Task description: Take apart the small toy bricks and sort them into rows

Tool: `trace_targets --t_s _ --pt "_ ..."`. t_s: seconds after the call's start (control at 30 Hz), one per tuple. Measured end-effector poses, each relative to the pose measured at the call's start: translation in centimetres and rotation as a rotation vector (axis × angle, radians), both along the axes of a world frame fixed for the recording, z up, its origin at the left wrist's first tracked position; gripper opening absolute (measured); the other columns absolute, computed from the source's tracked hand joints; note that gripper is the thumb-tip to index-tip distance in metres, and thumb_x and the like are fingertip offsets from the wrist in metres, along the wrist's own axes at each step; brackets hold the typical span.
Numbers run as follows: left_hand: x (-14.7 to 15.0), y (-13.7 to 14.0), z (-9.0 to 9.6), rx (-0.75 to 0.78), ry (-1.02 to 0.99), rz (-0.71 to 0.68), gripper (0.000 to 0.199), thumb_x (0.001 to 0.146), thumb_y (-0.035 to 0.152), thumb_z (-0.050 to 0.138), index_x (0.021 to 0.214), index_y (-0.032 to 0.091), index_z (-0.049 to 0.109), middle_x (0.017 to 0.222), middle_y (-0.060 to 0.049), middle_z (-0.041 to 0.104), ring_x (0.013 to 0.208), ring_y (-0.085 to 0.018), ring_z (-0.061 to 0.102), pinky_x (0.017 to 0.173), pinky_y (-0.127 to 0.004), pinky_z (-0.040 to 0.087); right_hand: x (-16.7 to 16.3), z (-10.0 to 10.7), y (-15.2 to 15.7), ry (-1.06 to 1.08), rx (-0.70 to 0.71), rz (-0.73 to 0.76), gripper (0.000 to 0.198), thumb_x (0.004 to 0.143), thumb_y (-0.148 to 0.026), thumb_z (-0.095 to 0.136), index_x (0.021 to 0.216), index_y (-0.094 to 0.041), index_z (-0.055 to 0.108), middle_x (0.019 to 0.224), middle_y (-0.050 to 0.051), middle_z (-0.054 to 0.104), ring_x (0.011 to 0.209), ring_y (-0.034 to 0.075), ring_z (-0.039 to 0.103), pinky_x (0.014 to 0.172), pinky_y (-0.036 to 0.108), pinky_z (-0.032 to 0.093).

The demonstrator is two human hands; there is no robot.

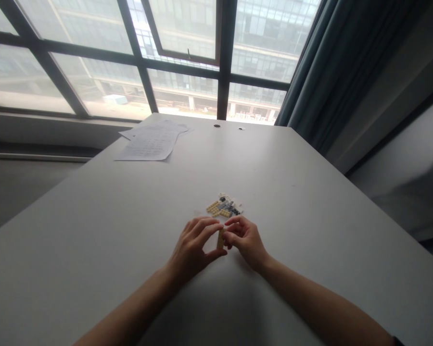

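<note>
Head view: left hand (192, 244) is clamping a tan brick (220, 239); right hand (248, 241) is touching its edge, grip unclear. Uneven pressing would be risking a slip

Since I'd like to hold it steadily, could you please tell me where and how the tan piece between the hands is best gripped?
Probably by its two short ends, from the left: the tan piece is long and slim, the left hand spans it end to end, and the right hand crowds its right side.
</note>
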State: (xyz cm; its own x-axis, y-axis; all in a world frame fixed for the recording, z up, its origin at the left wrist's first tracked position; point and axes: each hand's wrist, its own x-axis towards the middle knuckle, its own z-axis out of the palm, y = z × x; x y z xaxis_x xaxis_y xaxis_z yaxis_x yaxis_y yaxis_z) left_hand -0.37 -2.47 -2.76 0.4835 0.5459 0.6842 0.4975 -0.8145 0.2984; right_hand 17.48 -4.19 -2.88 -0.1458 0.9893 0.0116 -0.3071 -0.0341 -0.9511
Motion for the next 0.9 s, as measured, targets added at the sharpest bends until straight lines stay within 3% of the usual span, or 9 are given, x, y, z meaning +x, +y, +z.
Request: trace_targets --t_s 0.23,0.47,0.6,0.73,0.9 --pt "-0.1 -0.1 0.3 0.049 -0.072 0.022 0.053 0.068 0.051 0.075 0.108 0.019 0.059 0.105 -0.011 0.064 0.104 -0.026 0.057 0.088 -0.039 0.048 0.2 -0.2 -0.2 0.096 -0.128 0.314 0.029 0.078 -0.036 0.068 0.098 -0.015 0.071 0.084 0.006 0.071 0.075 0.014 0.063 0.071 0.026 0.047" --pt "-0.1 -0.5 0.5 0.129 -0.030 0.017 0.045 0.070 0.042 0.077 0.105 0.020 0.059 0.105 -0.010 0.065 0.106 -0.026 0.057 0.089 -0.039 0.047 -0.4 -0.2 -0.5 0.138 -0.161 0.219 0.023 0.061 -0.024 0.081 0.079 -0.015 0.070 0.067 -0.003 0.061 0.060 0.009 0.051 0.057 0.021 0.039" --pt "0.1 -0.8 0.5 0.186 0.000 0.053 0.044 0.073 0.037 0.075 0.110 0.021 0.059 0.105 -0.010 0.067 0.106 -0.026 0.058 0.089 -0.039 0.047 -0.8 -0.2 -0.6 0.134 -0.134 0.110 0.021 0.060 -0.023 0.082 0.068 -0.017 0.063 0.061 -0.005 0.058 0.056 0.009 0.050 0.055 0.021 0.040" --pt "0.1 -0.8 0.3 0.208 0.017 0.087 0.045 0.075 0.031 0.073 0.117 0.021 0.057 0.104 -0.009 0.067 0.107 -0.026 0.058 0.090 -0.039 0.046 -0.9 0.1 -0.7 0.156 -0.132 0.102 0.021 0.067 -0.030 0.079 0.074 -0.017 0.065 0.067 -0.001 0.064 0.063 0.011 0.058 0.064 0.023 0.045" --pt "-0.1 -0.5 0.4 0.180 -0.032 0.038 0.054 0.072 0.049 0.073 0.117 0.023 0.058 0.104 -0.009 0.066 0.105 -0.027 0.059 0.088 -0.039 0.047 -0.7 0.3 -0.8 0.236 -0.187 0.257 0.035 0.073 -0.043 0.073 0.093 -0.015 0.069 0.075 0.005 0.069 0.072 0.017 0.064 0.069 0.028 0.048"
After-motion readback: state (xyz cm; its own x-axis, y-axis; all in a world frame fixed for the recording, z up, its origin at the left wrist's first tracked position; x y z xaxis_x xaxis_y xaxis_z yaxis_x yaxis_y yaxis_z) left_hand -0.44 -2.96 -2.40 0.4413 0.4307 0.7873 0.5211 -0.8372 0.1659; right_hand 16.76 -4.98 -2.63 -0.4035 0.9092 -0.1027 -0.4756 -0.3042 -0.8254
